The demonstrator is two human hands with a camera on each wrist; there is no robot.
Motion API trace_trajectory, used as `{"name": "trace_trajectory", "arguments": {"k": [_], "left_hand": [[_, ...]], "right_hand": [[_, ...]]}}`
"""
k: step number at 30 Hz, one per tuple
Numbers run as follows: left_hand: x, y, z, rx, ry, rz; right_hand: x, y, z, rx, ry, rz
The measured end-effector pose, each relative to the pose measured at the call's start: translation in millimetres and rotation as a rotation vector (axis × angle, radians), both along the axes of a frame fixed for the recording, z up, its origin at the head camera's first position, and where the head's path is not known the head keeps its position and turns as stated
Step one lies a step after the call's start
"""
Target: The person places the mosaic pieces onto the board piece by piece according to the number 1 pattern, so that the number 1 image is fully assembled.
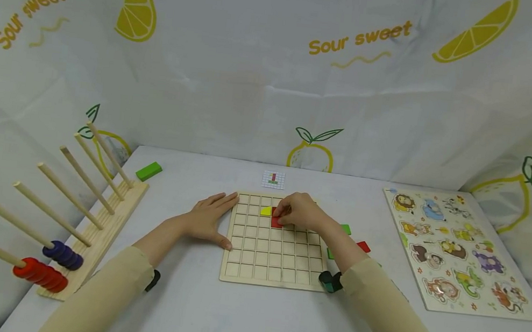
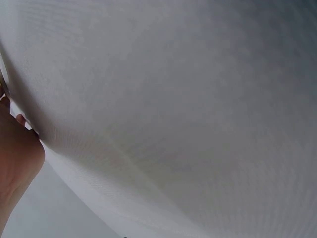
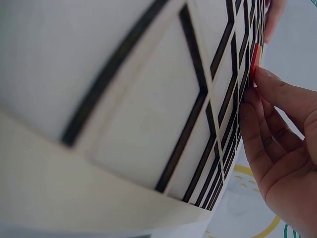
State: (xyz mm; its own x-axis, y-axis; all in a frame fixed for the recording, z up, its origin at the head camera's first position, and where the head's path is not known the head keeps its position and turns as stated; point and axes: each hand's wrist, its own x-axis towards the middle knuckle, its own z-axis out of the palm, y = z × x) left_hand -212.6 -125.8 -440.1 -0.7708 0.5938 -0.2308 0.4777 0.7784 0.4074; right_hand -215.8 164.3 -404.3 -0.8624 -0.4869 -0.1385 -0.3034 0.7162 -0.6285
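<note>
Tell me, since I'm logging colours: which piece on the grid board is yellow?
The small yellow piece just left of the right hand; the other colour showing on the grid board is red, at that hand's fingertips.

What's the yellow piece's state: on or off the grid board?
On: head view shows the yellow piece inside one grid board square.

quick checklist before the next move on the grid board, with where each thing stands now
1. Grid board steadied: ok, left hand rests at its left edge.
2. Pattern card uncovered: ok, lying beyond the board's far edge.
3. Yellow piece on the board: ok.
4. Red piece at the right hand fully seated: cannot tell, fingers partly cover it.
5. Loose pieces right of the board all in plain view: not ok, right forearm partly hides a green piece.
</note>
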Motion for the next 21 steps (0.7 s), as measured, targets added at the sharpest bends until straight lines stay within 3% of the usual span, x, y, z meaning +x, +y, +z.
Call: {"name": "trace_trajectory", "arguments": {"k": [5,12,21], "left_hand": [[1.4,0,1.7,0.019,0.005,-0.004],[1.9,2,2.9,0.018,0.008,-0.006],[1.0,1,2.1,0.019,0.012,0.001]], "right_hand": [[-0.4,0,0.3,0.011,0.016,0.012],[-1.9,4,1.8,-0.002,0.001,-0.022],[-6.0,23,9.2,-0.017,0.048,-0.062]]}}
